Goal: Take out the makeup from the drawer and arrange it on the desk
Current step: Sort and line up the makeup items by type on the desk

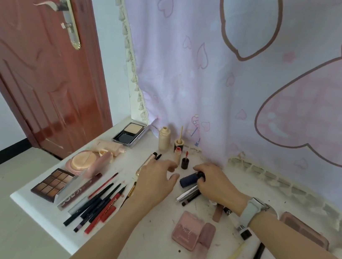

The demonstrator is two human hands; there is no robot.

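Gripping navy tube (189, 180) — right hand (215, 184)

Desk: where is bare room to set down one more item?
Bare desk lies between the pencil row and the pink compact, under the left forearm. Crowded: the bottles at the back, and around the right hand.

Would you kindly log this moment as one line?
right hand grips navy tube | left hand open above desk | pencils grouped left
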